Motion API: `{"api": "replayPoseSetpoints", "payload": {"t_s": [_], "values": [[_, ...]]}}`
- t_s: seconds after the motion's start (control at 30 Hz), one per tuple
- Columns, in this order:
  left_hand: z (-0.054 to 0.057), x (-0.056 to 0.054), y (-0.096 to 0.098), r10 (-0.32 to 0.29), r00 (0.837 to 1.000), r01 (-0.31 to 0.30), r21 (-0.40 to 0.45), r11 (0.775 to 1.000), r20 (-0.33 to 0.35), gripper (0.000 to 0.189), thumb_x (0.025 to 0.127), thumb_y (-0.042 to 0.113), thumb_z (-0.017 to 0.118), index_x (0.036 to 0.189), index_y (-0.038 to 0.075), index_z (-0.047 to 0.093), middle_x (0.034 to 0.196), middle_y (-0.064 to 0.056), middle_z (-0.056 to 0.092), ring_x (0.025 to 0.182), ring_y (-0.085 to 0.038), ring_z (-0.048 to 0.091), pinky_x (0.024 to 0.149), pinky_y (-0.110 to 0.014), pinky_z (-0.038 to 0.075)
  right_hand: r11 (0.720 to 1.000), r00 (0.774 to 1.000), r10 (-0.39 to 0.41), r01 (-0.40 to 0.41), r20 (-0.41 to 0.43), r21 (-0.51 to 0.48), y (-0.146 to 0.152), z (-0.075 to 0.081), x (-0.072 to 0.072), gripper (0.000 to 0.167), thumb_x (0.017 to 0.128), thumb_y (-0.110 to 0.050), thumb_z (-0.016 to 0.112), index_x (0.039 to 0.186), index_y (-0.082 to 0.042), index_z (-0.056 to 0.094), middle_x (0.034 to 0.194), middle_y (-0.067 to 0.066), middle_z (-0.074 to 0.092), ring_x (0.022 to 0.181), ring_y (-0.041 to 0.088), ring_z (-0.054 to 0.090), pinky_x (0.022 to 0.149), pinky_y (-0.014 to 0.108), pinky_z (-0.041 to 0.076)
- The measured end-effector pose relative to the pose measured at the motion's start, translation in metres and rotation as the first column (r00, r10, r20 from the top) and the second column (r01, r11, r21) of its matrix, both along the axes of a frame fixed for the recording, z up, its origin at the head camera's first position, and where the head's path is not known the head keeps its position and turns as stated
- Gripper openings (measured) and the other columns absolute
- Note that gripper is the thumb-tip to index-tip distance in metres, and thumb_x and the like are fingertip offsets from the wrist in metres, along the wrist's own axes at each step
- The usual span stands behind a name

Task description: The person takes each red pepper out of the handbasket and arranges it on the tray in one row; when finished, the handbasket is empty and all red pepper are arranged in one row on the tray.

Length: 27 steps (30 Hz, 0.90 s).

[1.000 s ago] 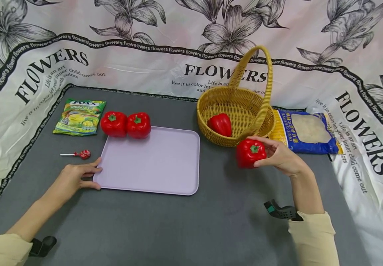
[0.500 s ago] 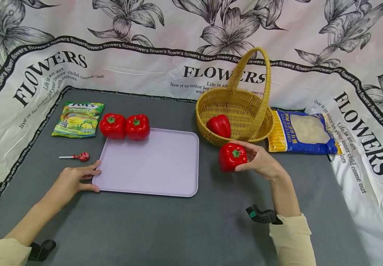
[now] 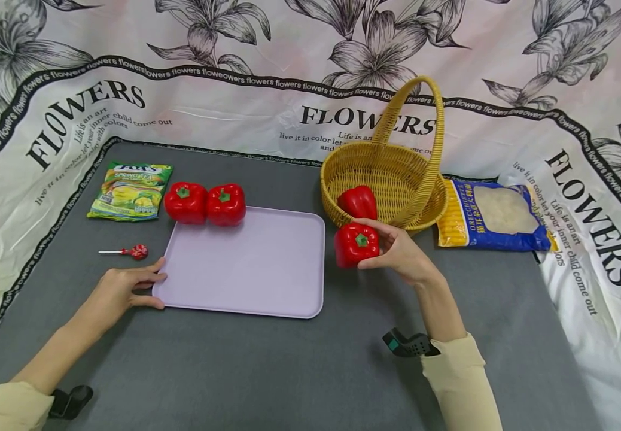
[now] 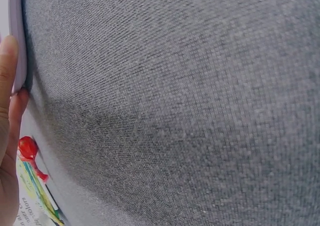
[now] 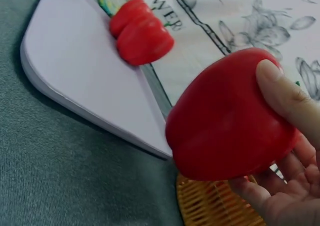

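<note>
My right hand [image 3: 399, 254] pinches a red bell pepper [image 3: 355, 246] between thumb and fingers. It holds the pepper in front of the wicker basket [image 3: 337, 222], just right of the lilac tray [image 3: 246, 269]. In the right wrist view, the thumb presses the side of the held pepper [image 5: 225, 116], with other fingers beneath. My left hand [image 3: 124, 287] holds the tray's near left corner, fingertips over the rim and thumb at the front edge. Two red bell peppers [image 3: 185, 202] [image 3: 226, 205] stand side by side at the tray's back left. Another red bell pepper [image 3: 359, 202] lies in the basket.
A lollipop [image 3: 137, 251] lies left of the tray, close to my left hand. Behind it is a green and yellow candy bag [image 3: 130, 191]. A blue and yellow pasta bag [image 3: 499, 215] lies right of the basket, whose tall handle [image 3: 434, 131] arches up.
My right hand has carried the bell pepper leftward, from near the pasta bag to beside the tray's right edge. My left hand stays at the tray's corner.
</note>
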State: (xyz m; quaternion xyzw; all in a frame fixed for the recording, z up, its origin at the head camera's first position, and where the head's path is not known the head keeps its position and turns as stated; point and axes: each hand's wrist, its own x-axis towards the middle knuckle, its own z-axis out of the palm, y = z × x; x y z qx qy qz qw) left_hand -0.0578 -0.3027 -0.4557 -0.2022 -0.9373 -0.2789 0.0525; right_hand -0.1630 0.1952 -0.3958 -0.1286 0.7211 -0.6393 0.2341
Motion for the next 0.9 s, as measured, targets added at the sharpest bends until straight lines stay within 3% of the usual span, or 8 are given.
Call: {"api": "replayPoseSetpoints", "payload": {"t_s": [0.2, 0.4, 0.73, 0.9], "values": [[-0.001, 0.0, 0.0, 0.003, 1.0, -0.003, 0.001, 1.0, -0.011, 0.059, 0.05, 0.013, 0.091, 0.103, -0.006, 0.072, 0.121, -0.023, 0.061, 0.088, -0.027, 0.07, 0.078, -0.015, 0.048, 1.0, 0.999, -0.003, 0.004, -0.032, 0.013, -0.016, 0.001, -0.008, 0.066, 0.078, 0.005, 0.073, 0.137, -0.012, 0.051, 0.134, 0.011, 0.045, 0.124, 0.029, 0.037, 0.086, 0.038, 0.054], [0.001, 0.0, 0.001, 0.004, 1.0, -0.004, 0.006, 1.0, -0.007, 0.06, 0.05, 0.012, 0.091, 0.103, -0.007, 0.072, 0.121, -0.024, 0.06, 0.088, -0.029, 0.07, 0.074, -0.032, 0.05, 0.999, 0.998, -0.03, 0.032, -0.05, 0.034, -0.031, 0.003, -0.016, 0.065, 0.076, 0.003, 0.076, 0.135, -0.011, 0.053, 0.133, 0.01, 0.046, 0.124, 0.028, 0.038, 0.087, 0.038, 0.053], [0.002, 0.0, 0.002, 0.005, 1.0, -0.005, -0.002, 1.0, -0.003, 0.061, 0.05, 0.012, 0.091, 0.104, -0.007, 0.071, 0.122, -0.024, 0.06, 0.088, -0.029, 0.07, 0.075, -0.037, 0.05, 0.99, 0.997, -0.072, 0.075, -0.027, 0.117, -0.053, 0.009, -0.026, 0.063, 0.077, -0.003, 0.078, 0.135, -0.013, 0.054, 0.135, 0.01, 0.044, 0.126, 0.028, 0.036, 0.085, 0.042, 0.055], [0.002, 0.0, 0.003, 0.014, 1.0, -0.014, 0.0, 1.0, -0.006, 0.06, 0.051, 0.012, 0.09, 0.105, -0.007, 0.071, 0.122, -0.023, 0.06, 0.088, -0.028, 0.07, 0.074, -0.037, 0.051, 0.992, 0.997, -0.081, 0.08, 0.009, 0.097, -0.063, 0.012, -0.029, 0.062, 0.078, -0.002, 0.076, 0.135, -0.013, 0.054, 0.134, 0.01, 0.046, 0.125, 0.029, 0.038, 0.086, 0.043, 0.054]]}}
